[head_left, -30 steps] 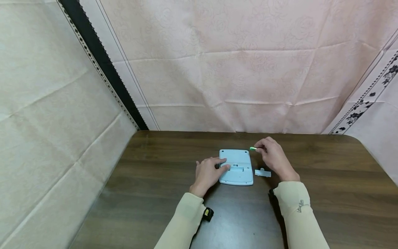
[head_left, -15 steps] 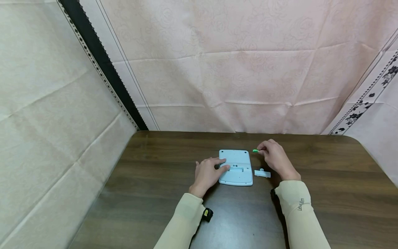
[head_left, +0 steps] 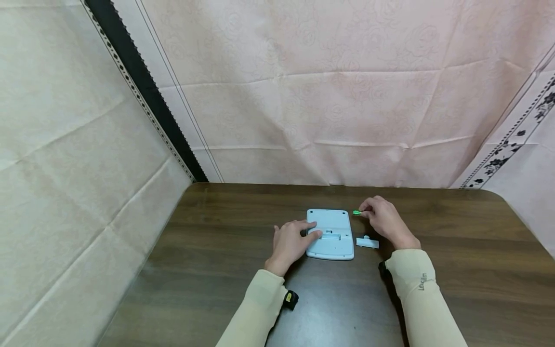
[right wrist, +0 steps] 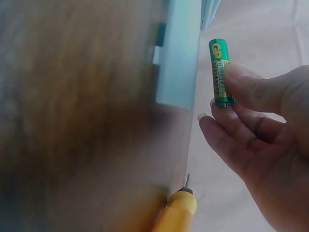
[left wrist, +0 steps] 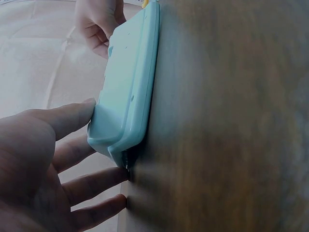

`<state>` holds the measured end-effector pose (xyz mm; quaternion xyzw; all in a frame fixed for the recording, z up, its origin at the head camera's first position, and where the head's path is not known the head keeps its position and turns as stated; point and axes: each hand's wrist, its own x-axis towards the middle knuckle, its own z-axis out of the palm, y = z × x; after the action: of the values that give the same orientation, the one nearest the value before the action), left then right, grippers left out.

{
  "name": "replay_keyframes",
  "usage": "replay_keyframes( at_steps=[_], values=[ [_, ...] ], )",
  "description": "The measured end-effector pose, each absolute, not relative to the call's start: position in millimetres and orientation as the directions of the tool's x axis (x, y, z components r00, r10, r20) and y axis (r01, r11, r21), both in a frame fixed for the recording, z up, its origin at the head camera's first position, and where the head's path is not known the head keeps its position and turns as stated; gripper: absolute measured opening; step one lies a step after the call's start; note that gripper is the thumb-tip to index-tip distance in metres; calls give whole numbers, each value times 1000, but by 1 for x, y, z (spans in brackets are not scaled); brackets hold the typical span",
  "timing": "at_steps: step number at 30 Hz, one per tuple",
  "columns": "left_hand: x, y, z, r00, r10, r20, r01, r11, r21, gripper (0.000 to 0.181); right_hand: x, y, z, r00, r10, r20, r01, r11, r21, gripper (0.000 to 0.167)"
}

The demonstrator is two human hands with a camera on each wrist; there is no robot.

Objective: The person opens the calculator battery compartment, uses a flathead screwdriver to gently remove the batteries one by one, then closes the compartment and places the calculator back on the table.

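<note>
A light blue device (head_left: 330,248) lies on the table, a small slot in its upward face. My left hand (head_left: 289,243) rests on its left side, thumb and index finger on the face; in the left wrist view the left hand (left wrist: 53,159) has its other fingers spread beside the device (left wrist: 123,82). Beyond the device's upper right corner, my right hand (head_left: 387,220) pinches a green battery (head_left: 357,212). The right wrist view shows the battery (right wrist: 219,72) between thumb and fingers of the right hand (right wrist: 260,116). A light blue cover (head_left: 367,242) lies right of the device.
A yellow-handled tool (right wrist: 181,208) with a thin metal tip shows at the bottom of the right wrist view. The brown wooden table (head_left: 208,250) ends at a far edge, with pale cloth (head_left: 347,106) hanging behind it.
The battery has moved slightly right and toward me with my right hand, away from the device's corner. My left hand has stayed on the device.
</note>
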<state>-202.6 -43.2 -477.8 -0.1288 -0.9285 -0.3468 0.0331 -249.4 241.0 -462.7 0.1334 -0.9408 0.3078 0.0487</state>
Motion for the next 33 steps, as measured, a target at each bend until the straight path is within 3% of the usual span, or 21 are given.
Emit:
replay_keyframes(
  at_steps=[12, 24, 33],
  values=[
    [-203, -42, -476, -964, 215, 155, 264, 726, 635, 39, -259, 245, -462, -944, -302, 132, -326, 793, -515, 4],
    [-203, -43, -476, -965, 212, 155, 262, 727, 635, 39, -262, 244, -459, -920, -371, 127, -384, 790, -478, 15],
    [-203, -43, -480, -967, 210, 148, 256, 747, 613, 39, -258, 244, -460, -913, -385, 137, -402, 785, -471, 14]
  ],
)
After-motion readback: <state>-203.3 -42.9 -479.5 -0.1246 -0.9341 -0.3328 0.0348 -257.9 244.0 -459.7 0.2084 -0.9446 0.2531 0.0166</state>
